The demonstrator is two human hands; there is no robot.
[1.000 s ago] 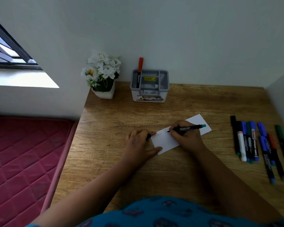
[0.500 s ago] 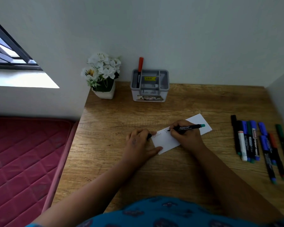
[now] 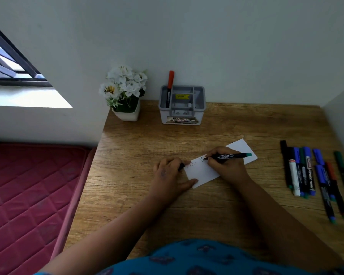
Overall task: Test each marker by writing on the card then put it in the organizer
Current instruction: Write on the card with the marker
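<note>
A white card (image 3: pixel 202 170) lies slanted on the wooden desk (image 3: pixel 207 128), with red writing at its left end and black strokes beside it. My right hand (image 3: pixel 225 165) grips a black marker (image 3: pixel 229 155) with a green end, its tip on the card. My left hand (image 3: pixel 170 173) holds a dark cap (image 3: pixel 181 167) in curled fingers while the thumb presses the card's near corner. A grey organizer (image 3: pixel 182 105) stands at the back with one red-capped marker (image 3: pixel 169 87) upright in it.
Several markers (image 3: pixel 314 175) lie in a row at the desk's right side. A white pot of white flowers (image 3: pixel 125 94) stands left of the organizer. A white wall closes the right edge; a red mattress (image 3: pixel 32 191) lies left of the desk.
The marker tip has made small strokes on the card, adding a little black writing. Both hands stay in the same place.
</note>
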